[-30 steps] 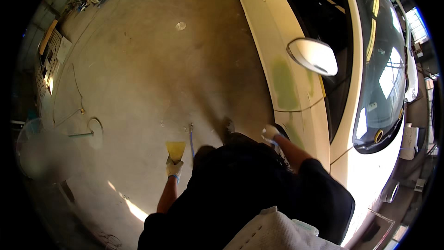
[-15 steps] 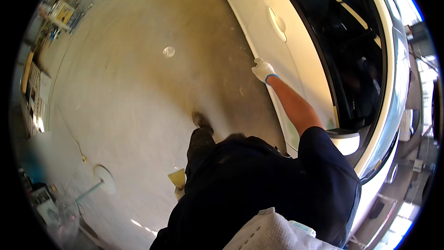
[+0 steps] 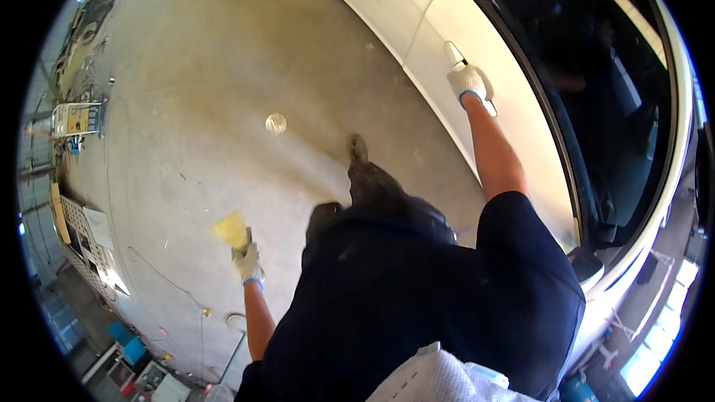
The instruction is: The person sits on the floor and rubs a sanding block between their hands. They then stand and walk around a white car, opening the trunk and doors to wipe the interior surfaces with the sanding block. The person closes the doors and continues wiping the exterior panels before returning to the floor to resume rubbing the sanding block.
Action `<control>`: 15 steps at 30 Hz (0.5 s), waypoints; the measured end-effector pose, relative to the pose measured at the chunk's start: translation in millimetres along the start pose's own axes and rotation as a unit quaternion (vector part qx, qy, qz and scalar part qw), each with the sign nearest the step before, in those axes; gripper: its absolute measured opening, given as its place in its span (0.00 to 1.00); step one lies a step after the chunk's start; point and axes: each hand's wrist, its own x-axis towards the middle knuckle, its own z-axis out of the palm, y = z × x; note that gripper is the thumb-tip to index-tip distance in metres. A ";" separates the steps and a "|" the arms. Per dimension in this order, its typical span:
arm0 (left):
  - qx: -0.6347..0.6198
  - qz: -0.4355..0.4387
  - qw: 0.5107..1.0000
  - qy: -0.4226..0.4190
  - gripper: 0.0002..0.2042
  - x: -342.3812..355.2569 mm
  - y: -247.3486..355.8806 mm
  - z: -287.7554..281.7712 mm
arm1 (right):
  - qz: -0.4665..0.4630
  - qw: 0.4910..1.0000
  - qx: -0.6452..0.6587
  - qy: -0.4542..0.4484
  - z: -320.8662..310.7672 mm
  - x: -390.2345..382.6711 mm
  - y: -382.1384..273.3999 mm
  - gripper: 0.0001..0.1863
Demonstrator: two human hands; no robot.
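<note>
My right hand (image 3: 467, 82), in a white glove with a blue cuff, is closed over the door handle (image 3: 453, 53) of a white car. Both ends of the handle show past the glove; the fingertips are hidden. My left hand (image 3: 249, 260), gloved the same way, is out to my left above the floor, closed around a yellow sheet (image 3: 231, 229) that looks like sandpaper. A small dark piece lies against the sheet in that grip; its kind is unclear. The car door (image 3: 424, 78) stands along my right side.
A side mirror (image 3: 586, 266) juts out near my right elbow. On the concrete floor lies a pale round patch or disc (image 3: 275, 123). A thin cord (image 3: 167, 283) runs along the floor at left. Racks, a yellow-fronted machine (image 3: 77, 119) and blue bins (image 3: 128, 342) line the left side.
My right hand has moved from the door's lower edge up onto the handle. My left hand has swung out from beside my body with the yellow sheet. The view has turned and shifted.
</note>
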 end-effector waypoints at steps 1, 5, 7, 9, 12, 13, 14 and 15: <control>0.012 -0.039 0.999 -0.021 0.16 3.7 4.8 -3.6 | -0.051 0.998 -0.023 -0.018 8.5 -18.0 1.1 0.21; 0.123 -0.070 0.983 -0.118 0.18 48.7 41.3 47.6 | -0.007 0.999 -0.034 0.014 20.3 -51.5 1.9 0.24; 0.203 -0.102 0.962 -0.150 0.20 67.3 64.4 74.1 | 0.019 0.998 -0.051 -0.029 14.3 -61.1 14.4 0.24; 0.190 -0.070 0.965 -0.164 0.19 100.5 75.7 72.9 | 0.029 0.997 -0.041 -0.057 4.1 -58.7 -5.8 0.25; 0.129 -0.009 0.970 -0.207 0.24 134.6 88.7 97.8 | 0.054 0.994 -0.074 -0.066 -6.0 -35.5 8.4 0.27; 0.174 0.046 0.965 -0.190 0.23 159.0 101.5 107.2 | 0.056 0.994 -0.064 -0.073 -9.3 -24.0 4.1 0.27; 0.217 0.100 0.956 -0.171 0.22 182.9 113.8 115.0 | 0.057 0.994 -0.067 -0.067 -11.5 -22.4 1.6 0.27; 0.210 0.092 0.957 -0.180 0.21 203.6 124.7 118.1 | 0.057 0.994 -0.070 -0.062 -13.3 -21.3 -2.9 0.27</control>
